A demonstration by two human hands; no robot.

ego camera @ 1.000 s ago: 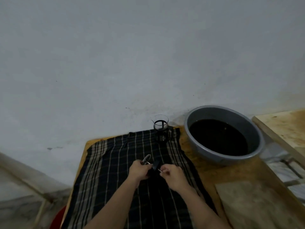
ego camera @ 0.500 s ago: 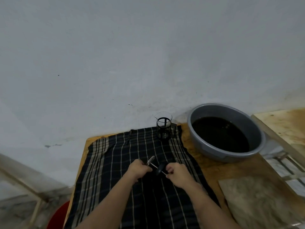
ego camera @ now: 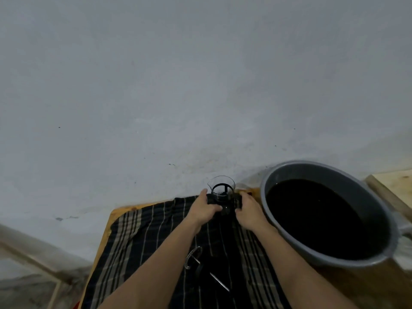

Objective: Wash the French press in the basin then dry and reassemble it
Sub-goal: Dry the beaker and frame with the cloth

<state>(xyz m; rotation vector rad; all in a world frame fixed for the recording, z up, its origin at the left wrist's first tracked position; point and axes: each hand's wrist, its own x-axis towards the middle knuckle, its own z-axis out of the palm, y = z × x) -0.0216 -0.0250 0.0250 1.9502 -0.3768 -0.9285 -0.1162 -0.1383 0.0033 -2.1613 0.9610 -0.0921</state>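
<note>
Left hand: the left hand [ego camera: 204, 208] was curled round the left side of the carafe [ego camera: 221, 192], fingers wrapped on its dark frame.
Carafe: the glass carafe stood upright at the far edge of the checked cloth [ego camera: 138, 246], close to the wall, with the spout turned left; it sat between the two hands.
Right hand: the right hand [ego camera: 248, 210] gripped the frame on the handle side, fingers folded in.
Plunger: the plunger [ego camera: 201, 265] lay on the cloth nearer the person, between the forearms, well apart from the carafe; its mesh disc pointed left and its rod ran down to the right through the dark lid.
Basin: the grey basin [ego camera: 388, 221] sat to the right on the wooden table [ego camera: 334, 284], full of dark water, near the right hand but not touching it.
Step in hand: judged to be taking up the carafe with both hands, most likely for drying or for fitting the plunger.
Doing it well: hold the frame, not the bare glass rim; keep it level; lift straight up so the cloth does not drag; steer wide of the basin's rim.
Counts: two hands, one carafe, one plunger with lid, one cloth, one basin, one table.
</note>
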